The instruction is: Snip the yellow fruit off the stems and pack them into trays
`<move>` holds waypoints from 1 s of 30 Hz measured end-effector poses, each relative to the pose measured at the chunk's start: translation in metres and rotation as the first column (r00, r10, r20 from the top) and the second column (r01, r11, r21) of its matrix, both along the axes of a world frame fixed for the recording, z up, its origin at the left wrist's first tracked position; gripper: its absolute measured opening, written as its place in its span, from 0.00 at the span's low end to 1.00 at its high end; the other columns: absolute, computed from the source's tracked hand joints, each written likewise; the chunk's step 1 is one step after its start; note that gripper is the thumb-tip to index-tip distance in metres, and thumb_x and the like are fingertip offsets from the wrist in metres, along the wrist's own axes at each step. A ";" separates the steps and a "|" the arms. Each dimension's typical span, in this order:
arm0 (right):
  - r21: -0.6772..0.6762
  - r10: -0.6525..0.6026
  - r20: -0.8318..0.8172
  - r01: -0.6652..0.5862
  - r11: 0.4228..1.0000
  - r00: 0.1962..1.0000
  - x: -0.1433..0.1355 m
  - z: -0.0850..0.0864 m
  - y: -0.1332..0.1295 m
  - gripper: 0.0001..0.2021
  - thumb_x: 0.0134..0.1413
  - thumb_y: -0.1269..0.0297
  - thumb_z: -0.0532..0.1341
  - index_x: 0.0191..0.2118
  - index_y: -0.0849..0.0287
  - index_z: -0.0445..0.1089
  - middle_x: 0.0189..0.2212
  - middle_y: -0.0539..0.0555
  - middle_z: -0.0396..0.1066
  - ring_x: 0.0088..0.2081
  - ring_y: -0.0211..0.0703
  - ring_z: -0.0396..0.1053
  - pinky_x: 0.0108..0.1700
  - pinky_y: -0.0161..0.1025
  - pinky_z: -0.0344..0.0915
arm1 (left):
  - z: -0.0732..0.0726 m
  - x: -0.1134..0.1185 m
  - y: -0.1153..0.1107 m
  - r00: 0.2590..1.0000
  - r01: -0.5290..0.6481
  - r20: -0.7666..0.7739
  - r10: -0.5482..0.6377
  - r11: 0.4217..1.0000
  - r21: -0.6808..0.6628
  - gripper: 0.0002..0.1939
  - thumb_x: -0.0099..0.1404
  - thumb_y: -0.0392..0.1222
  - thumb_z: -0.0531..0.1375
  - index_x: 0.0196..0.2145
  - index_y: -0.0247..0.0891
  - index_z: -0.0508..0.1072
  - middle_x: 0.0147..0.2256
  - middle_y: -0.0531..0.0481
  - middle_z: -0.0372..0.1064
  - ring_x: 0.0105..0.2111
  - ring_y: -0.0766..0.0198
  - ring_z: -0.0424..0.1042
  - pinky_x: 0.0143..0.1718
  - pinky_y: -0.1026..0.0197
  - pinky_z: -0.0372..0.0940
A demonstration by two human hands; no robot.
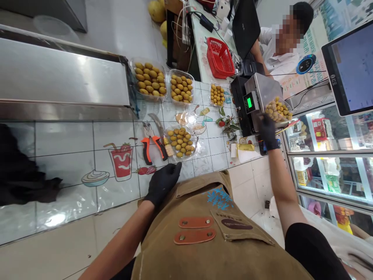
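Observation:
My right hand [267, 132], in a black glove, reaches out to the scale [255, 83] at the right. Its fingers close on the near edge of a clear plastic tub of small oval yellow-brown fruits [278, 109] on the scale's metal plate. The scale's small display glows green. My left hand [163, 182], also gloved in black, rests at the counter's front edge against the brown apron [204, 217]. Its fingers are curled, with nothing visible in them. Just beyond it lie a tub of fruits [181, 143], a curved knife [157, 123] and orange-handled pliers [150, 142].
Three more fruit tubs stand farther back, one of them a large tub [149, 79]. A red basket [220, 57] sits on the side table. Behind the scale is another person [276, 50]. A steel cabinet [64, 74] bounds the left; a monitor [349, 70] hangs right.

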State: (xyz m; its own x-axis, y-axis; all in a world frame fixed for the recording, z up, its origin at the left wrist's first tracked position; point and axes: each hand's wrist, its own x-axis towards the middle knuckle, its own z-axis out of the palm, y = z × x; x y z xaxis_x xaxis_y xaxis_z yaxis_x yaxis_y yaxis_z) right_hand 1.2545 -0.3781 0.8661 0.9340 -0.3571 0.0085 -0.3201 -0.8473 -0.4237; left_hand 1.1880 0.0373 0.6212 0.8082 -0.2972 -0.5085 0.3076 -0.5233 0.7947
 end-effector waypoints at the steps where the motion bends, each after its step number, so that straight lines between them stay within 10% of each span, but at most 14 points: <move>1: 0.047 0.036 -0.030 -0.035 0.998 0.999 -0.007 -0.028 0.031 0.22 0.74 0.40 0.54 0.49 0.53 0.73 0.47 0.59 0.81 0.49 0.52 0.77 0.55 0.51 0.74 | -0.001 0.000 -0.003 0.997 -0.025 -0.074 0.020 0.997 -0.068 0.32 0.70 0.74 0.56 0.31 0.42 0.79 0.30 0.43 0.81 0.28 0.52 0.76 0.30 0.57 0.62; 6: 0.231 0.207 -0.277 -0.145 0.962 0.938 -0.023 -0.132 0.152 0.12 0.74 0.49 0.65 0.47 0.53 0.78 0.33 0.48 0.78 0.36 0.43 0.74 0.44 0.38 0.67 | 0.005 0.007 -0.022 0.935 -0.236 -0.320 0.150 0.939 -0.251 0.42 0.65 0.82 0.57 0.38 0.36 0.80 0.31 0.42 0.81 0.24 0.57 0.72 0.31 0.55 0.66; 13: 0.267 0.316 -0.316 -0.236 0.934 0.894 -0.029 -0.156 0.201 0.17 0.74 0.52 0.69 0.62 0.48 0.77 0.44 0.50 0.83 0.43 0.47 0.79 0.48 0.39 0.70 | -0.002 0.013 -0.035 0.931 -0.280 -0.312 0.189 0.919 -0.278 0.39 0.60 0.80 0.60 0.33 0.36 0.78 0.29 0.43 0.77 0.24 0.60 0.69 0.30 0.55 0.63; 16: 0.216 0.332 -0.219 -0.286 0.934 0.918 -0.033 -0.119 0.159 0.23 0.72 0.54 0.69 0.68 0.49 0.74 0.52 0.54 0.82 0.46 0.47 0.79 0.52 0.41 0.74 | -0.010 0.008 -0.033 0.928 -0.263 -0.335 0.165 0.925 -0.273 0.35 0.61 0.76 0.62 0.33 0.36 0.79 0.29 0.43 0.78 0.24 0.59 0.70 0.30 0.56 0.64; 20: -0.200 0.017 0.167 0.016 0.980 0.986 -0.013 -0.006 0.032 0.24 0.75 0.48 0.62 0.66 0.57 0.73 0.63 0.64 0.75 0.62 0.54 0.74 0.67 0.51 0.72 | -0.019 0.001 -0.029 0.926 -0.226 -0.359 0.116 0.933 -0.281 0.34 0.61 0.75 0.62 0.34 0.36 0.79 0.30 0.43 0.79 0.25 0.59 0.72 0.30 0.56 0.66; 24: -0.454 -0.111 0.076 0.134 0.881 0.991 0.020 0.086 -0.096 0.58 0.62 0.30 0.68 0.80 0.71 0.54 0.77 0.79 0.54 0.80 0.69 0.51 0.80 0.67 0.51 | -0.019 -0.001 -0.032 0.936 -0.218 -0.332 0.115 0.932 -0.291 0.36 0.61 0.77 0.61 0.33 0.36 0.79 0.29 0.43 0.78 0.25 0.59 0.71 0.30 0.56 0.65; 27: -0.486 -0.077 -0.262 -0.063 0.872 0.962 0.034 0.096 -0.150 0.76 0.46 0.21 0.73 0.83 0.76 0.48 0.79 0.85 0.48 0.83 0.75 0.45 0.81 0.70 0.46 | -0.010 -0.003 -0.034 0.934 -0.242 -0.331 0.138 0.924 -0.298 0.38 0.58 0.80 0.61 0.32 0.37 0.78 0.28 0.43 0.77 0.24 0.59 0.71 0.29 0.56 0.65; 30: -0.475 0.029 -0.329 -0.192 0.859 0.944 0.047 0.075 -0.178 0.75 0.40 0.21 0.76 0.80 0.74 0.58 0.70 0.89 0.62 0.74 0.73 0.64 0.72 0.62 0.64 | 0.001 -0.004 -0.034 0.926 -0.266 -0.345 0.152 0.912 -0.313 0.38 0.55 0.80 0.60 0.31 0.37 0.78 0.28 0.42 0.77 0.25 0.58 0.71 0.30 0.56 0.64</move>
State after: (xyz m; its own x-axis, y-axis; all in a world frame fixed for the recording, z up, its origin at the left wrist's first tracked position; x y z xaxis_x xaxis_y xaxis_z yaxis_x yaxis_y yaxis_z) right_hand 1.3017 -0.5563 0.9413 0.9525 -0.2750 -0.1310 -0.2530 -0.9537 0.1624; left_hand 1.1841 0.0038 0.6223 0.6921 -0.3418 -0.6357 0.6361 -0.1274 0.7610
